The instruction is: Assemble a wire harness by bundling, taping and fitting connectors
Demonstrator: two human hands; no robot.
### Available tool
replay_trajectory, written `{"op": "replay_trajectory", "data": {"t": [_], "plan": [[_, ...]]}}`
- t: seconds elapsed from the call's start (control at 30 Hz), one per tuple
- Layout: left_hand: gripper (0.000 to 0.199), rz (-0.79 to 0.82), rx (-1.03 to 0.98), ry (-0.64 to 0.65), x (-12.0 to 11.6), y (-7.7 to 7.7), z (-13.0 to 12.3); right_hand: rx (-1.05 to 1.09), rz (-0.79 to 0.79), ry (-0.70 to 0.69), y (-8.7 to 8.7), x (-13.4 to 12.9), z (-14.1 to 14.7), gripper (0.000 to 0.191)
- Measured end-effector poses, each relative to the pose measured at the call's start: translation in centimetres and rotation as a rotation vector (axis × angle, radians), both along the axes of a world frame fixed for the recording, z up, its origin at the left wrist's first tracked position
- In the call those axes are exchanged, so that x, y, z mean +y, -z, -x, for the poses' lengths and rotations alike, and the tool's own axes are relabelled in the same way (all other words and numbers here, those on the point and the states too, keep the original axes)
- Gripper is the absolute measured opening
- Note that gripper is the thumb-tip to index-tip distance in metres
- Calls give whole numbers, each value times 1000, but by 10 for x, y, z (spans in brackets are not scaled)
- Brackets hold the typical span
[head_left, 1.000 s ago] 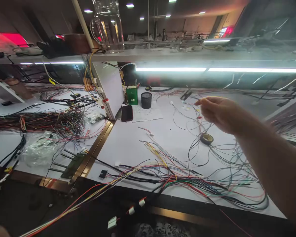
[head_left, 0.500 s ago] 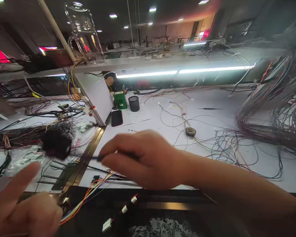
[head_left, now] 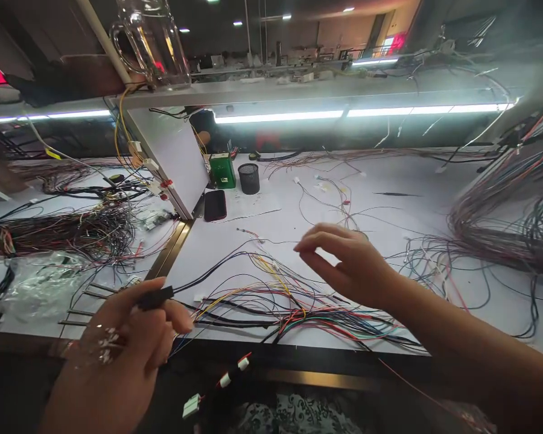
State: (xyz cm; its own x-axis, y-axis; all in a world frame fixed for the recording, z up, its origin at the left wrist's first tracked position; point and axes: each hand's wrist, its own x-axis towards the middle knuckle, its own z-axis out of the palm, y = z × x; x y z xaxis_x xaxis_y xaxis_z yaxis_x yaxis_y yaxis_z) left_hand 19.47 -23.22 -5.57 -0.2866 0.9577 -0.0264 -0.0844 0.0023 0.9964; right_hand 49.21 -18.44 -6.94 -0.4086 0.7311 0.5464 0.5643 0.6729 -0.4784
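We find the black connector [head_left: 157, 297] raised over the near left part of the tabletop [head_left: 217, 241], in the left hand [head_left: 117, 346]. The left grip is closed around it, thumb and fingers clamped on its body. Dark wires [head_left: 208, 272] leave its right end, rise toward the middle and descend into the wiring harness [head_left: 308, 314], which is spread along the near edge. The right hand [head_left: 344, 265] is above the harness, well apart from the connector, with its fingers bent; we cannot tell whether the tips of its grip meet, or whether they hold a thin wire. A white connector [head_left: 191, 405] hangs below the near edge.

Farther back we note a dark phone [head_left: 215, 205] lying flat, a green box [head_left: 222, 170] behind it, and a black mesh cup [head_left: 248, 179] just to the right of the box. A thin dark tool [head_left: 396, 194] lies at the back right. A loose wire bundle [head_left: 489, 232] occupies the right side; at the left we record a clear plastic bag [head_left: 45, 289]. A glass jug [head_left: 156, 51] stands on the shelf [head_left: 276, 90] above.
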Motion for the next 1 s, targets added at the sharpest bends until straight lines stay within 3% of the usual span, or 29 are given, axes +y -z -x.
{"op": "replay_trajectory", "data": {"t": [0.13,0.23,0.33,0.47,0.63,0.8,1.0], "plan": [[30,-10,-16,37,8,5,-9,-344,385,19,42,-5,-3,19],[33,-5,-22,31,12,6,-15,-667,566,166,68,4,16,31],[34,11,-36,43,16,6,-17,-791,697,280,84,22,33,39],[34,0,-52,50,25,9,-15,-757,793,250,90,38,34,30],[36,-46,-117,64,39,15,-15,-643,910,102,88,33,19,28],[32,-47,-155,104,43,13,-17,-635,899,220,93,32,19,42],[32,-77,-142,96,38,7,-18,-560,973,200,100,40,31,21]]}}
